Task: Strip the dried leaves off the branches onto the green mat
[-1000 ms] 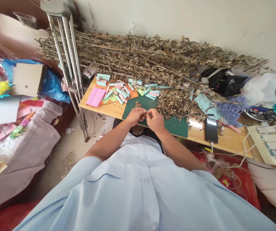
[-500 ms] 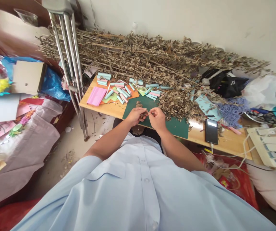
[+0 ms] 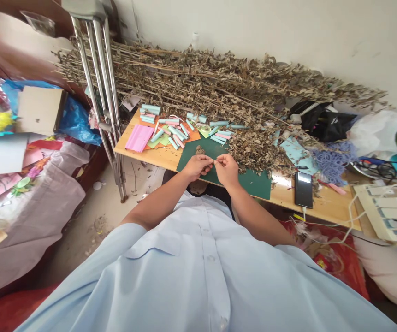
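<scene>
Over the green cutting mat, my left hand and my right hand are close together. Both have their thumbs and fingers pinched, with the fingertips nearly meeting. What lies between them is too small to make out. A small clump of dried leaves sits on the mat just beyond my left hand. To the right of my right hand is a larger heap of dried leaves. Several blue and pink paper rolls lie beyond the hands to the left, beside pink paper sheets.
Long dried plant stalks line the back against the wall. Metal crutches stand at the table's left end. Toward the right are a phone on a cable, blue-purple yarn, a black bag and a power strip.
The fingertips have shifted slightly and drawn a little apart. Brown leafy bits seen at my left fingers before are now less visible. The things on the table stay in place.
</scene>
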{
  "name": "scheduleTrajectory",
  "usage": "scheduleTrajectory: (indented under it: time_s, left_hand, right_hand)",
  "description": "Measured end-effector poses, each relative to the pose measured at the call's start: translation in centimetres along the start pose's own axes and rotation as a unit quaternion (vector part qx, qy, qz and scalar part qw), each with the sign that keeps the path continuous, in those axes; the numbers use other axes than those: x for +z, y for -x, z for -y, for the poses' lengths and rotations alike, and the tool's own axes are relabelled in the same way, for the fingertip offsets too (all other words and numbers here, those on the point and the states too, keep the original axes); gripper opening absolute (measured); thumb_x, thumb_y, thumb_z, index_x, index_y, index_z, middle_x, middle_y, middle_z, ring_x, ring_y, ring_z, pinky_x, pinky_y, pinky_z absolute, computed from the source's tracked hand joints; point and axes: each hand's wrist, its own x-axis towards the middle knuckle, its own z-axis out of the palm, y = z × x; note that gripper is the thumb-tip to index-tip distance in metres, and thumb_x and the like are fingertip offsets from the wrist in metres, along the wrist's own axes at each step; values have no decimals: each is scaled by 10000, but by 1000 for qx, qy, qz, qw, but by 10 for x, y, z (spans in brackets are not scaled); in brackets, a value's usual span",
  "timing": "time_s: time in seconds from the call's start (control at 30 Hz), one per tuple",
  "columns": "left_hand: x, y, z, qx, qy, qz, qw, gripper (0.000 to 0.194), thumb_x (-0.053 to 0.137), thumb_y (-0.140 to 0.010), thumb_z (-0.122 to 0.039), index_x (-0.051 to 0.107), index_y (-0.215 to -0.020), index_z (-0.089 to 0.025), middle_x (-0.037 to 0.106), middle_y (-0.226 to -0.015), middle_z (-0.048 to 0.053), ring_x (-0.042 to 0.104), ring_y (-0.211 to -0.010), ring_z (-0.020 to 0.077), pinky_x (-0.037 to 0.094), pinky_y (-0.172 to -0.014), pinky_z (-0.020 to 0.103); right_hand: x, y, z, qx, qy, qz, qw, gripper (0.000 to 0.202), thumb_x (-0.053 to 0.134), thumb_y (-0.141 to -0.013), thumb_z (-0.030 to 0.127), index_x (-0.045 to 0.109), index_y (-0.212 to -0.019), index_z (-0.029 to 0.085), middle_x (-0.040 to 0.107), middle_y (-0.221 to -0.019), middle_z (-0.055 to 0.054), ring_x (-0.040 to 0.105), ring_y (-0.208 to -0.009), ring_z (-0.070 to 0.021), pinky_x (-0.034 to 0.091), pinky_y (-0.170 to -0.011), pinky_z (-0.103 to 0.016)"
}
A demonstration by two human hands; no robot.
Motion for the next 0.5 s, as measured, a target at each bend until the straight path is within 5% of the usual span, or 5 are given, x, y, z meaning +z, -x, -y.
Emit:
scheduleTrajectory:
  time_s: [0.37,0.5]
  left_hand:
    - [1,-1,0,-7,-12,12,1000,265,764,-800,-323,571,-791,-141,584,-669,2,484,-460,48,245,-387,157]
    - [1,1,-1,-11,-20,9,1000,276,769,-798,-324,564,-773,-141,581,-666,0,477,-461,42,237,-393,156]
  right_hand:
    - [-6,-6,7,52,-59,-14,997,219,653,-716,353,577,-865,212,626,-712,14,557,-549,-142,469,-543,-292]
    - [-18,0,12,58,-48,57,996,171,639,-714,331,580,-828,219,586,-622,47,516,-490,-124,431,-505,-273]
